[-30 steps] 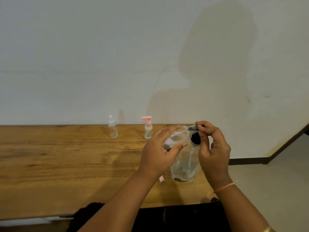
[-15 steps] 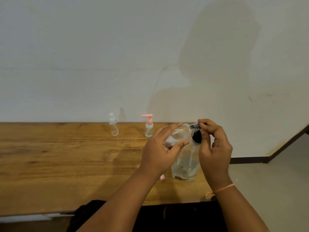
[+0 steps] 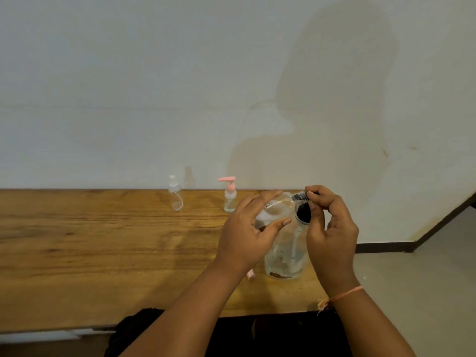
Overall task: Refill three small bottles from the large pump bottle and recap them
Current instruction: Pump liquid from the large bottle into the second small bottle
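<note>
- Near edge of the desk (image 3: 77, 279), right end: the large pump bottle (image 3: 284, 256) stands upright. It is clear and looks nearly empty.
- A small pink piece (image 3: 250, 274) lies on the desk just left of the bottle, partly hidden under the wrist. It is likely a cap set aside; can't confirm.
- Above that bottle: the left grip (image 3: 247, 233) holds a small clear bottle (image 3: 277, 206) between fingers and thumb. The bottle is tilted, one end toward the black pump head (image 3: 303, 213). I judge it is held that way to catch what the pump delivers.
- The right grip (image 3: 331, 228) pinches the dark striped nozzle tip (image 3: 300, 196) between thumb and forefinger, apparently aiming it.
- Far edge, mid-desk: a pink-pump small bottle (image 3: 230, 198) and a white-capped small bottle (image 3: 175, 195). Both are upright and capped, parked well apart from the work. Fill level: can't tell.
</note>
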`<move>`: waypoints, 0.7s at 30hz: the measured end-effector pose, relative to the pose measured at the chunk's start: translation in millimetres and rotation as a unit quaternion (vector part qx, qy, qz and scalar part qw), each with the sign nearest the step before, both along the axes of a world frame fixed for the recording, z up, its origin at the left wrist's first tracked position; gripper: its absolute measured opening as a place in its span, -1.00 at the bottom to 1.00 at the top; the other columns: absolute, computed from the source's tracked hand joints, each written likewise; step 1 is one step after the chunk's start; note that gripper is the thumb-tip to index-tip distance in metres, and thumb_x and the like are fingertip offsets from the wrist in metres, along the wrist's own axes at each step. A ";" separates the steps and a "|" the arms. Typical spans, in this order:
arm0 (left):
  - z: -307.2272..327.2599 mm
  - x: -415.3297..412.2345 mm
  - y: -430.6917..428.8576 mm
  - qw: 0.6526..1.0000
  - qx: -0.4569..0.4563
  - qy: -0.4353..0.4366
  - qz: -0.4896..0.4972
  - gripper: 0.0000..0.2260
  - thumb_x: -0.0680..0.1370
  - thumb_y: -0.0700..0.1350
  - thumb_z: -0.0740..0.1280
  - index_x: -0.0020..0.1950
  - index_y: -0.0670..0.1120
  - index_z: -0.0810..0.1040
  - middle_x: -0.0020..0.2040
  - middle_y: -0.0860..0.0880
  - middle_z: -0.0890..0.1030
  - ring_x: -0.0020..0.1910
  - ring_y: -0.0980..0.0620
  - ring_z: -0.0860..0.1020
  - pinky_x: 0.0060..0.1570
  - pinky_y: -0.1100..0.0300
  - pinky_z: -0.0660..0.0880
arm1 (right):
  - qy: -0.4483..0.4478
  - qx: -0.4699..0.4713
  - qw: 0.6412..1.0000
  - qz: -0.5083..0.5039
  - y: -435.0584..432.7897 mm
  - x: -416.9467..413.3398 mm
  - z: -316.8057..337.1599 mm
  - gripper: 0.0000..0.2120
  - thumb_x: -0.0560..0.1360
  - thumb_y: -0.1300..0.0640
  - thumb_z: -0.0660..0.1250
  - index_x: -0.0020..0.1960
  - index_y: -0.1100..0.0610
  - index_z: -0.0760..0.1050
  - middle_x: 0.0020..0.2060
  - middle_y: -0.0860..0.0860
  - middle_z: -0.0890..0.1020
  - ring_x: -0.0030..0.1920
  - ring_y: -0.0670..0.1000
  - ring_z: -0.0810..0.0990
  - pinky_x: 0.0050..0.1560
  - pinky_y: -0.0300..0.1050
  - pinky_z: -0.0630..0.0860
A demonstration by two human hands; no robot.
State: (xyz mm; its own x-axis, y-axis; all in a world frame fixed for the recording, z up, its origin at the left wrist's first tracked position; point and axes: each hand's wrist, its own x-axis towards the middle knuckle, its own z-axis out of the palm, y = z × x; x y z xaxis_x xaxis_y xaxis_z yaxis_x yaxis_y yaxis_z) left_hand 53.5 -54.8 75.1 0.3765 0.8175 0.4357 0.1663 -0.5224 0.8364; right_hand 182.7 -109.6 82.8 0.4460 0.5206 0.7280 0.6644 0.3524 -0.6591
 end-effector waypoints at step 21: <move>1.7 0.8 -2.9 1.000 0.000 -0.025 0.001 -0.55 0.40 0.20 0.35 0.27 0.15 0.50 0.13 0.10 0.57 0.13 0.26 0.49 -0.06 0.59 0.37 | 0.008 -0.016 1.000 0.003 -2.9 0.3 2.1 -0.82 0.50 0.29 0.21 0.04 0.09 0.48 0.01 -0.07 0.58 0.07 -0.11 0.56 0.08 -0.28 0.51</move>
State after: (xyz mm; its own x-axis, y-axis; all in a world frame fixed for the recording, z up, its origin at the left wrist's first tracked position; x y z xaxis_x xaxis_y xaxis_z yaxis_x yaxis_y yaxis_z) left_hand 54.4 -57.7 76.9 0.3523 0.8180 0.4547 0.1250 -0.5226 0.8434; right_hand 183.1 -112.5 85.0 0.4544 0.5459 0.7039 0.6522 0.3344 -0.6803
